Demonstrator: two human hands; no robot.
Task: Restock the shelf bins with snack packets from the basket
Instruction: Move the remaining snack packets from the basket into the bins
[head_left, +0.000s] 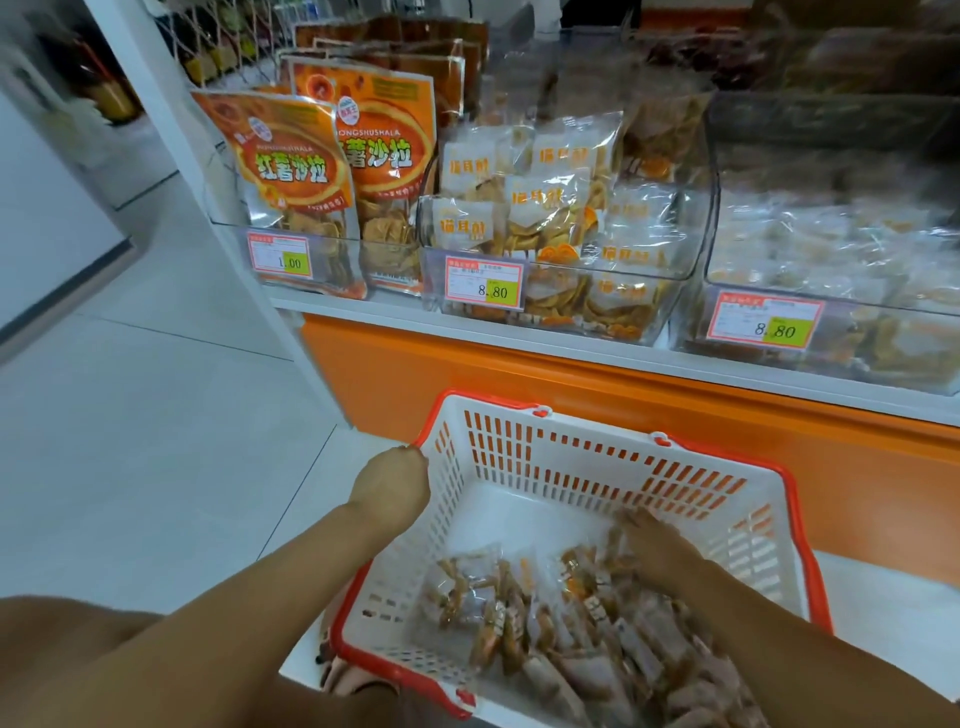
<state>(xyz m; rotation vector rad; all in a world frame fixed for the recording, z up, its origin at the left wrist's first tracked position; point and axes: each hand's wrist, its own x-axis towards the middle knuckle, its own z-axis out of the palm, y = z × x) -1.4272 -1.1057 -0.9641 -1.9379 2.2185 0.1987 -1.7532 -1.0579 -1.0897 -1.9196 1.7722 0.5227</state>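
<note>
A white basket with a red rim (545, 467) sits low in front of the shelf. Several clear snack packets (566, 639) lie in its near half. My left hand (392, 480) grips the basket's left rim. Inside the basket, my right hand (654, 545) reaches down onto the packets, blurred, so its hold cannot be made out. Above stand clear shelf bins: the middle bin (566, 291) holds orange-printed chip packets, and the right bin (831, 312) holds clear packets.
Tall orange sweet-potato chip bags (296, 176) fill the left bin. Price tags front each bin. An orange shelf base (467, 374) runs below the bins. White tiled floor (156, 415) lies to the left, with a white cabinet at the far left.
</note>
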